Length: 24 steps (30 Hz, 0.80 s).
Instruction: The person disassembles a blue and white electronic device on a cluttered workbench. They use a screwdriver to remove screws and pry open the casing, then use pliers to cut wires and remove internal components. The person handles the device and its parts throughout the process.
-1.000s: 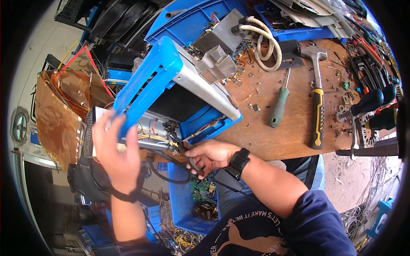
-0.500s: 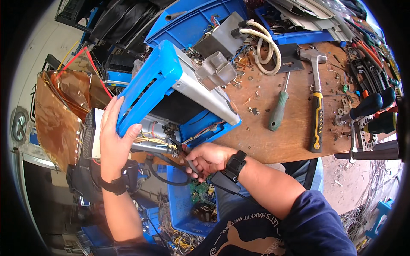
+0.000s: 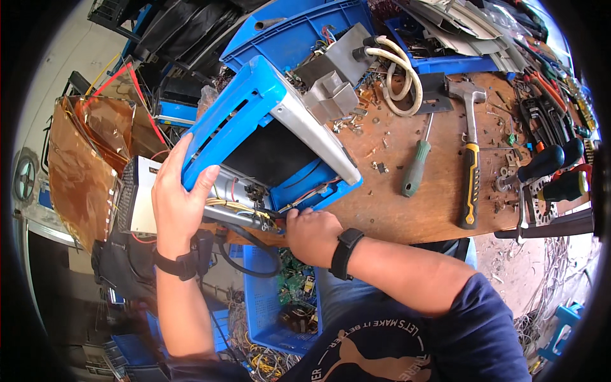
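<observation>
1. The left hand clasps the left edge of a blue-and-silver metal casing, tilted at the bench's left end, thumb opposite fingers.
2. The right hand curls at its near corner by yellow wires; from here I can't tell what it grips.
3. Open wood reaches the green-handled screwdriver and hammer.
4. Below, a blue crate holds circuit boards.
5. Metal scraps litter the wooden bench.
</observation>
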Each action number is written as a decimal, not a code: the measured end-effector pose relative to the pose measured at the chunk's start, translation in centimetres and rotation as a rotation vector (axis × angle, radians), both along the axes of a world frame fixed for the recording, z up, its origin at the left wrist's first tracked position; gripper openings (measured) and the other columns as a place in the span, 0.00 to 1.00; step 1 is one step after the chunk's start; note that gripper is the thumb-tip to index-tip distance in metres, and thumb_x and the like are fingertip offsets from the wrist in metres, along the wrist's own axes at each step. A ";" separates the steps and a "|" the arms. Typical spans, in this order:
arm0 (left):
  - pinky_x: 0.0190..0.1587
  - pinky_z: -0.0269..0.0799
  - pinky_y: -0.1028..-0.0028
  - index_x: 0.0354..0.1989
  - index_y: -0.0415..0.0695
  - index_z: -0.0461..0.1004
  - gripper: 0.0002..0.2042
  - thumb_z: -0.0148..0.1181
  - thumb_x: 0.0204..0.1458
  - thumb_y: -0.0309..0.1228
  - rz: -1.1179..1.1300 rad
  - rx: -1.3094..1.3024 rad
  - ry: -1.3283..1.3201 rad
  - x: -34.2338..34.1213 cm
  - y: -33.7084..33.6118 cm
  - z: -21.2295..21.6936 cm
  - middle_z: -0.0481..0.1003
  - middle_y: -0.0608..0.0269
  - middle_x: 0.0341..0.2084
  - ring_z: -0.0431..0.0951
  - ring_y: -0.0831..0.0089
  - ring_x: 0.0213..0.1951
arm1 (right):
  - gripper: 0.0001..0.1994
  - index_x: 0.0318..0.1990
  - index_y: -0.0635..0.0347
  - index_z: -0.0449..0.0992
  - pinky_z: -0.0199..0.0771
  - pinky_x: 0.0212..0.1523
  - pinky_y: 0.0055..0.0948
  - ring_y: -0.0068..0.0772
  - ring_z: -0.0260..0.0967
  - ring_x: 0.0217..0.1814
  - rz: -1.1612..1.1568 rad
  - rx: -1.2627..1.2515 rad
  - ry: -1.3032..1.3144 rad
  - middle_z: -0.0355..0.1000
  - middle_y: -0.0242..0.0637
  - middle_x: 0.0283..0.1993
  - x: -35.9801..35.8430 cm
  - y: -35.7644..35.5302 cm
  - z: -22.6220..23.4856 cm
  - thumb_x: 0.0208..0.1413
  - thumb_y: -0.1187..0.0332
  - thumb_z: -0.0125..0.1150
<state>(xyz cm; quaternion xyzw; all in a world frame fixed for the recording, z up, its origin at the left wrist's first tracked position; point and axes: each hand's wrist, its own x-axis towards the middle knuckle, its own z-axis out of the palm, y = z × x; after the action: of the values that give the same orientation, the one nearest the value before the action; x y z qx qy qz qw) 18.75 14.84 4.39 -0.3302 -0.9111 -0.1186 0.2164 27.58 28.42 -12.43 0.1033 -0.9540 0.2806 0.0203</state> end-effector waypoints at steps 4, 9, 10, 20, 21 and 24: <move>0.54 0.68 0.67 0.61 0.37 0.66 0.31 0.61 0.54 0.47 0.010 -0.012 -0.036 -0.4 -0.3 -0.1 0.73 0.46 0.51 0.75 0.62 0.51 | 0.09 0.40 0.59 0.71 0.71 0.30 0.35 0.39 0.73 0.35 -0.084 0.335 0.324 0.73 0.39 0.34 0.7 1.3 1.8 0.55 0.65 0.53; 0.56 0.67 0.67 0.61 0.36 0.65 0.32 0.61 0.54 0.47 0.014 -0.001 -0.075 -0.1 -0.3 0.3 0.72 0.46 0.52 0.74 0.61 0.53 | 0.14 0.40 0.60 0.72 0.74 0.29 0.37 0.40 0.74 0.39 -0.099 0.263 0.124 0.73 0.42 0.36 1.0 1.1 2.8 0.54 0.59 0.57; 0.56 0.67 0.66 0.60 0.35 0.66 0.32 0.62 0.53 0.46 0.002 0.017 -0.062 -0.1 -0.2 0.3 0.72 0.44 0.52 0.74 0.59 0.53 | 0.13 0.39 0.61 0.72 0.75 0.29 0.37 0.40 0.75 0.38 -0.065 0.187 0.104 0.74 0.43 0.36 1.0 1.5 2.4 0.55 0.60 0.56; 0.56 0.67 0.63 0.60 0.35 0.66 0.32 0.66 0.50 0.42 0.001 0.054 -0.089 -0.1 0.1 0.1 0.71 0.42 0.53 0.73 0.54 0.53 | 0.18 0.46 0.71 0.67 0.74 0.42 0.49 0.58 0.75 0.42 -0.059 -0.449 -0.198 0.75 0.58 0.38 2.9 2.1 -1.4 0.62 0.61 0.45; 0.56 0.67 0.63 0.60 0.36 0.66 0.32 0.66 0.50 0.42 0.000 0.053 -0.094 0.0 0.2 0.1 0.71 0.42 0.53 0.73 0.55 0.53 | 0.20 0.50 0.70 0.66 0.70 0.48 0.51 0.61 0.73 0.45 -0.072 -0.471 -0.314 0.74 0.59 0.42 2.7 2.9 -1.0 0.61 0.60 0.47; 0.55 0.68 0.63 0.61 0.36 0.65 0.31 0.65 0.51 0.40 0.000 0.025 -0.078 0.3 0.1 0.2 0.72 0.43 0.52 0.74 0.56 0.52 | 0.21 0.52 0.70 0.65 0.69 0.50 0.51 0.61 0.71 0.48 -0.066 -0.608 -0.284 0.73 0.61 0.43 2.9 4.0 -1.6 0.58 0.61 0.50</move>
<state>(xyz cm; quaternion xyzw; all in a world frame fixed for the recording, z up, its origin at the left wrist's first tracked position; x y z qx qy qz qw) 19.06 14.98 4.62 -0.3227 -0.9173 -0.1427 0.1848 30.47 32.43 -14.05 0.0213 -0.8229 0.5630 -0.0737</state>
